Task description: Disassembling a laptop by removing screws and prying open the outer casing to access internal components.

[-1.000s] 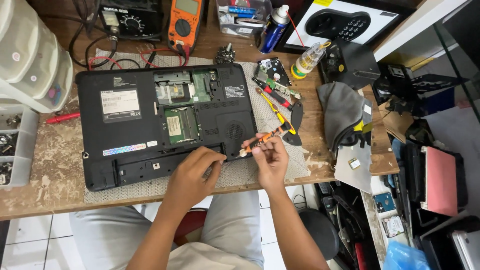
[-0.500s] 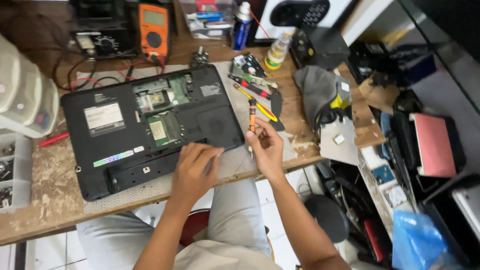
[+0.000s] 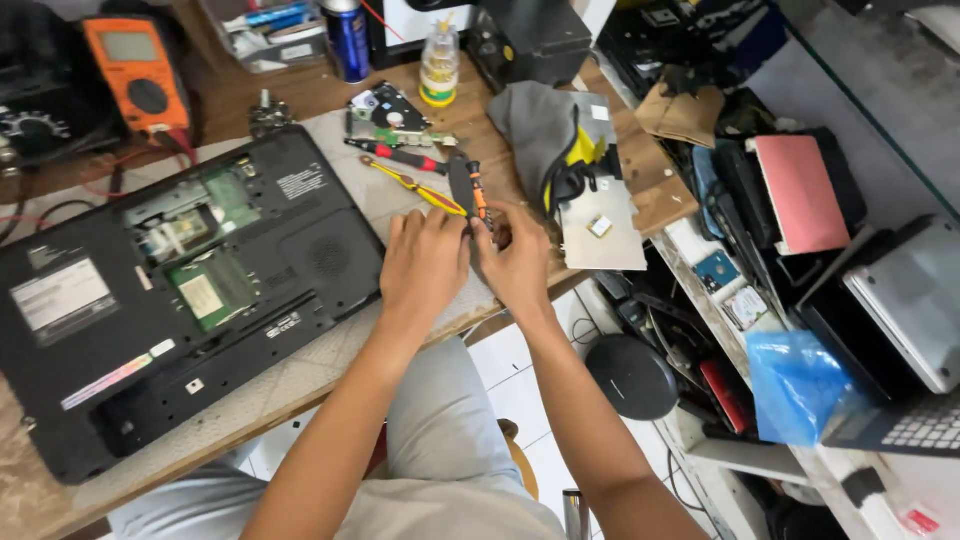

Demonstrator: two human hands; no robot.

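My two hands meet over the mat just right of the black laptop (image 3: 300,250), which lies bottom up with its memory bay (image 3: 210,285) uncovered. My right hand (image 3: 518,262) grips a small orange and black screwdriver (image 3: 478,192), whose handle points away from me. My left hand (image 3: 425,262) is curled against the right hand, fingertips at the screwdriver's shaft. Whatever those fingers pinch is hidden.
A red screwdriver (image 3: 400,156), a yellow one (image 3: 410,186) and a bare hard drive (image 3: 388,105) lie just beyond my hands. A grey cloth (image 3: 540,125) and a white card (image 3: 600,238) are to the right, an orange multimeter (image 3: 135,80) at the far left. Stacked devices and a blue bag (image 3: 800,385) crowd the floor.
My left hand has left the laptop and joined the right hand beside it. The screwdriver has swung upright, and my view has shifted to the right.
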